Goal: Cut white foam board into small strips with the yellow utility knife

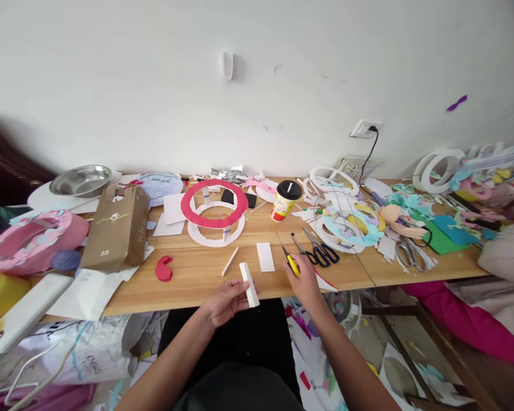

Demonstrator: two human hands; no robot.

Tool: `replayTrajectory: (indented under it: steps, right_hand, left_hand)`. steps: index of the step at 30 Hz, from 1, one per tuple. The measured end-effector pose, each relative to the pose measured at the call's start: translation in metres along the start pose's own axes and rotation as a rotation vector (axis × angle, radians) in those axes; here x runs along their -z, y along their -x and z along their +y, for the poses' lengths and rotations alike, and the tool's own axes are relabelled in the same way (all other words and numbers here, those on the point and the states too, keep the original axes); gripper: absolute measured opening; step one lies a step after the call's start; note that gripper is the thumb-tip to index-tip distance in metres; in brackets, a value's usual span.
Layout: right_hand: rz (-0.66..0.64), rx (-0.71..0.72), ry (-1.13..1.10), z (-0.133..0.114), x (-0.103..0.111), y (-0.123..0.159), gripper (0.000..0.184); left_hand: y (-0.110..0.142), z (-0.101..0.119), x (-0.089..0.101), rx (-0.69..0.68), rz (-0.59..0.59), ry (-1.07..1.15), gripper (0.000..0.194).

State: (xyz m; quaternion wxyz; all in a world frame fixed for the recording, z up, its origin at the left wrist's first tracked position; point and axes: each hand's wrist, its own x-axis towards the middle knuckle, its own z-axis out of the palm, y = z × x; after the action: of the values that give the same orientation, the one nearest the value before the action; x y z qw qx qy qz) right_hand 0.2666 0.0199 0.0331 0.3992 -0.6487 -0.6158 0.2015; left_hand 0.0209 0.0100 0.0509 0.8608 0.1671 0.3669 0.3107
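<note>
My left hand (228, 301) pinches a narrow white folded strip (249, 285) at the table's front edge. My right hand (303, 281) has its fingers on the yellow-and-black handle of a craft knife (292, 264), its thin blade pointing away from me. Just beyond that hand lie scissors (324, 253) with dark blue handles and another slim pointed tool (300, 245). Between my hands a white rectangular card (265, 257) lies flat, with a thin white stick (230, 261) to its left. Farther back, a red ring (214, 220) stands raised on posts above a white ring (216, 242).
A lidded drink cup (285, 201) stands behind the tools. To the left are a brown paper bag (113, 231), a steel bowl (81, 181) and a red paper piece (163, 268). Decorated rings (351, 225) and grey-handled scissors (411, 255) lie right. Another person's sleeve (508, 254) shows far right.
</note>
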Motion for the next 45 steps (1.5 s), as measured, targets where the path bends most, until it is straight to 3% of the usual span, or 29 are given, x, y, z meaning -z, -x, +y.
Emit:
replayTrajectory:
  steps: [3, 6, 9, 11, 13, 15, 28, 38, 45]
  right_hand:
    - [-0.060, 0.039, 0.465, 0.014, 0.005, -0.023, 0.033]
    - [-0.138, 0.055, 0.593, 0.009, 0.009, -0.034, 0.037]
    - [-0.246, 0.219, 0.474, -0.015, 0.011, -0.028, 0.049]
    - [-0.484, 0.381, 0.271, -0.034, 0.012, -0.016, 0.076]
    - [-0.688, 0.400, 0.109, -0.051, 0.010, -0.003, 0.106]
    - [-0.765, 0.354, 0.012, -0.060, 0.007, 0.007, 0.117]
    - [-0.790, 0.257, -0.108, -0.057, 0.001, 0.019, 0.120]
    - [-0.761, 0.281, -0.086, -0.048, 0.010, 0.027, 0.120]
    - [-0.732, 0.273, -0.056, -0.037, 0.015, 0.030, 0.123]
  left_hand:
    - [-0.004, -0.004, 0.004, -0.015, 0.020, -0.013, 0.030]
    - [-0.008, -0.007, 0.006, -0.029, 0.065, 0.002, 0.030]
    - [-0.010, -0.009, 0.008, -0.022, 0.086, -0.008, 0.033]
    - [-0.010, -0.009, 0.008, -0.023, 0.068, -0.039, 0.034]
    - [-0.010, -0.010, 0.007, -0.020, 0.025, -0.085, 0.033]
    - [-0.010, -0.011, 0.006, -0.011, -0.015, -0.121, 0.032]
    - [-0.006, -0.008, -0.001, 0.033, -0.018, -0.181, 0.037]
    - [-0.009, -0.007, -0.010, 0.081, -0.107, -0.227, 0.038]
    - [-0.014, -0.016, -0.013, 0.056, -0.044, -0.210, 0.040]
